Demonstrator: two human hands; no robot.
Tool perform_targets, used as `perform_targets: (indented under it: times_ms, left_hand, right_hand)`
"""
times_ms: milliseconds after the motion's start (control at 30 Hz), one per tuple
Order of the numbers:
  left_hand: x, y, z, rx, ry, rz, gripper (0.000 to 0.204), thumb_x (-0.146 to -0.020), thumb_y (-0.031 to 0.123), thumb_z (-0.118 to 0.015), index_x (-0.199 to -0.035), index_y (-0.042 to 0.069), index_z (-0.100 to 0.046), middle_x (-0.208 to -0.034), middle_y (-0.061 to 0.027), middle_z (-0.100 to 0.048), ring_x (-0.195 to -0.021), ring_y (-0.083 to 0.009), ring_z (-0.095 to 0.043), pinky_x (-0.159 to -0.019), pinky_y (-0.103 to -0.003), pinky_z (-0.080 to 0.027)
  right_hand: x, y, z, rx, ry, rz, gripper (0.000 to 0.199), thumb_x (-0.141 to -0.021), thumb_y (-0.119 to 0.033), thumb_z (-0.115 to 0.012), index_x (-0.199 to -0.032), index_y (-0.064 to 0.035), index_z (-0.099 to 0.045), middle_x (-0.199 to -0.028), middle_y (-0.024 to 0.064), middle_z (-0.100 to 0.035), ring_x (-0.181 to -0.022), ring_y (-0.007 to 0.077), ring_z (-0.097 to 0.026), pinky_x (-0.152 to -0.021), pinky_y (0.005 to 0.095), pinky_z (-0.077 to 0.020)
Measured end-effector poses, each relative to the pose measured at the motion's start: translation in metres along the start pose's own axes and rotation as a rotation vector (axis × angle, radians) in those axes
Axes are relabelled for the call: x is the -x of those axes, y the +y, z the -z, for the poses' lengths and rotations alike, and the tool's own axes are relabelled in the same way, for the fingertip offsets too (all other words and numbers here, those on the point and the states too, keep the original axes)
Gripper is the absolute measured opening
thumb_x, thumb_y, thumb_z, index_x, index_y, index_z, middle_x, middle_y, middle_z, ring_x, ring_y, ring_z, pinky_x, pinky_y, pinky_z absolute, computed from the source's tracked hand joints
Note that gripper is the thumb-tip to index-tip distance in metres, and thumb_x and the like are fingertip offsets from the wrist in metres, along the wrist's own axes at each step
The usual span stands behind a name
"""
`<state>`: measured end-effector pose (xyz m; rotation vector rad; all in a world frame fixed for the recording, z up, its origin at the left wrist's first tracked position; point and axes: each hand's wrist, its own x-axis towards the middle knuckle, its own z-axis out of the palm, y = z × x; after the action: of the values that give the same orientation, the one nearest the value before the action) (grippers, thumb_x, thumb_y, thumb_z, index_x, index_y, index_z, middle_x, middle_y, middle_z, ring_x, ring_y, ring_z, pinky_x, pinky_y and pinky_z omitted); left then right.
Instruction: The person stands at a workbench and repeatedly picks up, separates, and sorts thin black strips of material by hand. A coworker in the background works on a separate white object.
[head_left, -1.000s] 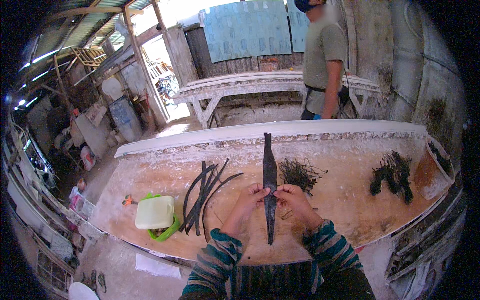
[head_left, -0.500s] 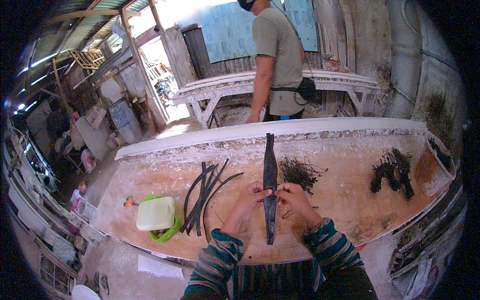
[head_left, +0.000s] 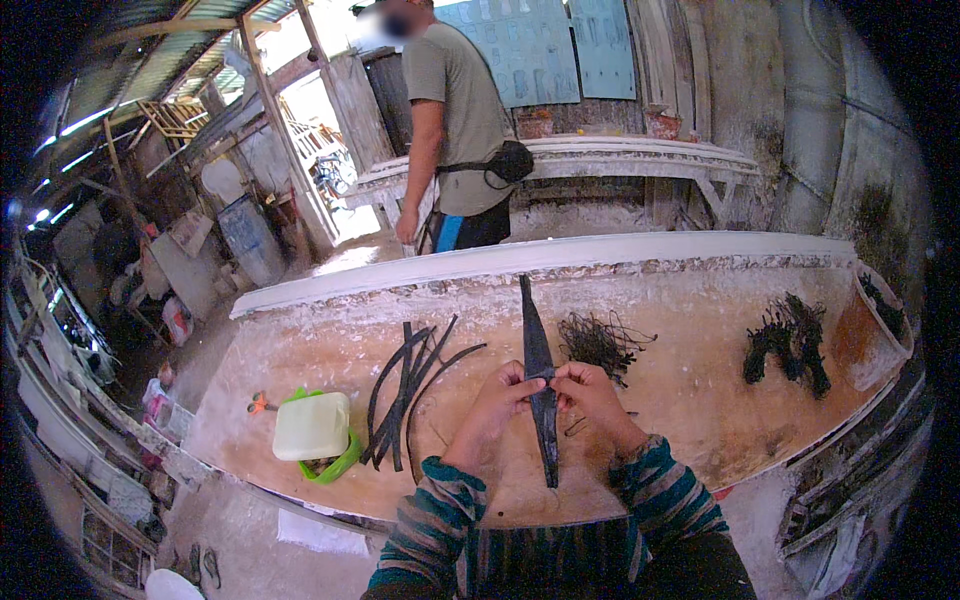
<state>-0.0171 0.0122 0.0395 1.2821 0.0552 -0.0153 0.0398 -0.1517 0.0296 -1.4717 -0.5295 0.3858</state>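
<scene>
Both hands, left hand (head_left: 497, 393) and right hand (head_left: 590, 391), pinch the middle of a long, flat, dark tapered strip (head_left: 539, 372) lying lengthwise on the rough, stained workbench (head_left: 690, 400). Left of the strip lie curved black strips (head_left: 410, 390) and a pale lidded container (head_left: 313, 426) on a green base; right, two tangles of dark fibres (head_left: 600, 340). Beyond the bench, the bystander (head_left: 455, 120) has stepped left since a second ago.
</scene>
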Motion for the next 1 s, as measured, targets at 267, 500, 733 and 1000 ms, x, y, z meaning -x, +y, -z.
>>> perform_targets:
  times_ms: [267,500,733,1000]
  left_hand:
    - [0.002,0.006,-0.011,-0.028,0.099,0.018,0.013,-0.076,0.014,-0.067,-0.081,0.011,-0.055,-0.073,0.0038,-0.058,-0.064,-0.0063,-0.053,-0.055,-0.019,-0.039]
    - [-0.003,-0.007,-0.004,-0.14,0.005,-0.055,0.013,-0.079,0.018,-0.064,-0.087,0.009,-0.06,-0.076,0.0036,-0.059,-0.063,-0.0041,-0.052,-0.054,-0.018,-0.039]
    - [-0.002,-0.006,-0.006,-0.372,0.026,-0.164,0.014,-0.08,0.017,-0.062,-0.086,0.005,-0.062,-0.068,0.0028,-0.058,-0.055,-0.0036,-0.048,-0.048,-0.018,-0.038]
    - [-0.005,-0.012,-0.005,-0.459,-0.02,-0.238,0.015,-0.082,0.011,-0.058,-0.094,0.003,-0.062,-0.078,0.0012,-0.061,-0.064,-0.0062,-0.052,-0.054,-0.02,-0.042]
  right_hand:
    - [-0.002,0.008,0.002,0.105,0.025,0.08,0.009,-0.082,-0.01,-0.056,-0.08,-0.0017,-0.058,-0.066,0.0001,-0.056,-0.052,0.0059,-0.052,-0.048,0.0189,-0.0424]
    - [0.002,-0.002,-0.001,0.175,0.066,0.173,0.007,-0.082,-0.008,-0.057,-0.078,-0.002,-0.057,-0.066,-0.0005,-0.055,-0.053,0.0051,-0.051,-0.048,0.0188,-0.0415]
    - [0.001,0.006,-0.001,0.368,0.116,0.315,0.004,-0.078,-0.006,-0.058,-0.075,-0.003,-0.056,-0.062,-0.0028,-0.053,-0.054,0.0032,-0.048,-0.047,0.0188,-0.0386]
    - [0.004,-0.002,-0.002,0.453,0.137,0.311,0.006,-0.077,-0.006,-0.058,-0.073,-0.0013,-0.057,-0.062,-0.0021,-0.054,-0.055,0.0037,-0.05,-0.048,0.0197,-0.0399]
